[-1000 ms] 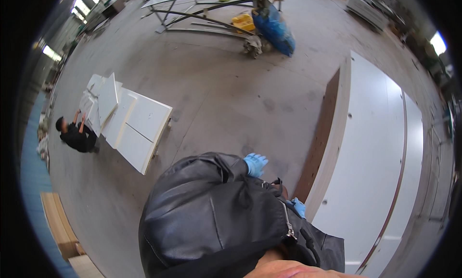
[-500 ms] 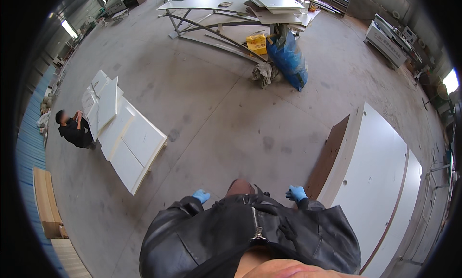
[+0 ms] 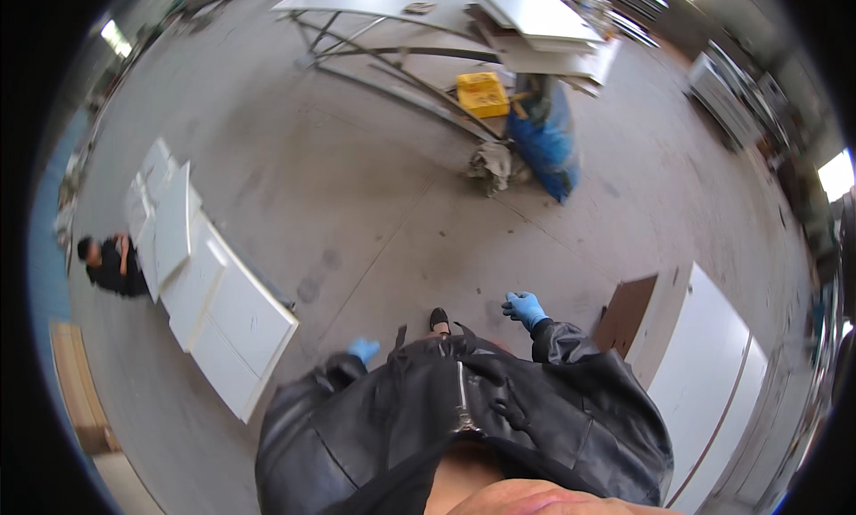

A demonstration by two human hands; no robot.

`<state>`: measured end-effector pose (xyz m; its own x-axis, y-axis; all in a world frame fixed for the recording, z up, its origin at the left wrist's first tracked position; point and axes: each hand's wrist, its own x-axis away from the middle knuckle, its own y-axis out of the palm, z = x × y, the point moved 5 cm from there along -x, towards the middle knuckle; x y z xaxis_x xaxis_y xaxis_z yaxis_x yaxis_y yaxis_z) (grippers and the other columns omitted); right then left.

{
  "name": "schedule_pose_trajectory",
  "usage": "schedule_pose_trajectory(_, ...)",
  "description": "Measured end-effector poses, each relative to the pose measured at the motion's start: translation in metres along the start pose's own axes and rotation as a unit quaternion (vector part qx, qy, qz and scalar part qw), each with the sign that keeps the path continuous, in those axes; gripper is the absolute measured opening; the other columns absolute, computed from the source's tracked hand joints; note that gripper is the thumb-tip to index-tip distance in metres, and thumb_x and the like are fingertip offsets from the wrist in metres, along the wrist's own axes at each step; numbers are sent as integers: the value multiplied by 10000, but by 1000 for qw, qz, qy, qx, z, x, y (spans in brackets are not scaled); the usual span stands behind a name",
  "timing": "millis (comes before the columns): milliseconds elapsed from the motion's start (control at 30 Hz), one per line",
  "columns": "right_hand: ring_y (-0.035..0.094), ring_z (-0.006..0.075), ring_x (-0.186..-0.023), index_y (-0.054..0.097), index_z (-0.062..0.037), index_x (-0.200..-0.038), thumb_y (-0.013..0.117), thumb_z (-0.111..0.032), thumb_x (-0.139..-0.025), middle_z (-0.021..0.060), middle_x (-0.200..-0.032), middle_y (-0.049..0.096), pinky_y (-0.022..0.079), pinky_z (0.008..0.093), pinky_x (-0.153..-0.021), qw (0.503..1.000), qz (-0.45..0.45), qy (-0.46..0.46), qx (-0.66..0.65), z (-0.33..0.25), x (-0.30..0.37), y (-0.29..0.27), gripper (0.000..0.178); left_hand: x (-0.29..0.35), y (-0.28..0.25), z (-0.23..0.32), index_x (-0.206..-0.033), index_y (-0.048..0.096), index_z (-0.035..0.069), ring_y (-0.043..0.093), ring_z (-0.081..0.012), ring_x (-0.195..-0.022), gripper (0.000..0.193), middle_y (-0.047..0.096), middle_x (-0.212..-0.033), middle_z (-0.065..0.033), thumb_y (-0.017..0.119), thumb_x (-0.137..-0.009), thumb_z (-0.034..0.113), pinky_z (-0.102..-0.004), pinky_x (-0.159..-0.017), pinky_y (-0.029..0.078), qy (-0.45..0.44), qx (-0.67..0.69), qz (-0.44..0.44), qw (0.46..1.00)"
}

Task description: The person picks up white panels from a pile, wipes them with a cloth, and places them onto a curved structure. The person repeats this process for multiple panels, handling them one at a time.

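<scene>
Both my hands wear light blue gloves. My right hand [image 3: 524, 309] is held out in front of my body, left of a stack of white panels [image 3: 704, 337] and apart from it. Its fingers are loosely curled and a little apart, with nothing visible in them. Down by my left side, my left hand [image 3: 363, 349] is smeared by motion and partly covered by the black sleeve, so its fingers do not show clearly. The nearest thing on that side is a low stack of white boards [image 3: 236, 323], which it does not touch.
Ahead stands a metal-framed table [image 3: 374, 2] bearing white panels [image 3: 535, 16]. A yellow box [image 3: 482, 94], a blue sack [image 3: 546, 145] and a crumpled grey cloth [image 3: 490, 165] are beneath its near end. Another person [image 3: 114, 265] stands beyond the left boards. A machine [image 3: 722, 96] is far right.
I have moved forward, and the table and sack appear closer. My right hand has swung forward and up. My left hand has shifted slightly left. A shoe now shows below me.
</scene>
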<state>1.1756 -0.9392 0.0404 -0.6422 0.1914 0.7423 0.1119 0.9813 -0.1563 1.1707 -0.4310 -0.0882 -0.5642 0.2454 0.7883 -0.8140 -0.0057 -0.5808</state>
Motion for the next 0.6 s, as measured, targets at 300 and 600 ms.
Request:
schedule_pose_trajectory(300, 725, 275, -810, 594, -32, -1044, 544, -299, -985, 179, -1042, 720, 559, 353, -640, 996, -54, -4, -69, -150, -118, -3, 278, -110, -334, 78, -1255, 620, 46, 634, -334, -1133, 574, 672, -1210, -180, 636, -852, 454, -407, -971, 485, -11, 337, 267, 903)
schedule_pose_trajectory(600, 721, 228, -776, 599, -59, -1102, 547, -356, -1002, 118, -1018, 730, 551, 331, -611, 997, -28, -65, 17, -372, -285, -33, 318, -173, -315, 39, -1189, 673, 52, 628, -362, -1121, 580, 672, -1199, -196, 617, -820, 495, -430, -970, 470, -145, 359, 94, 917)
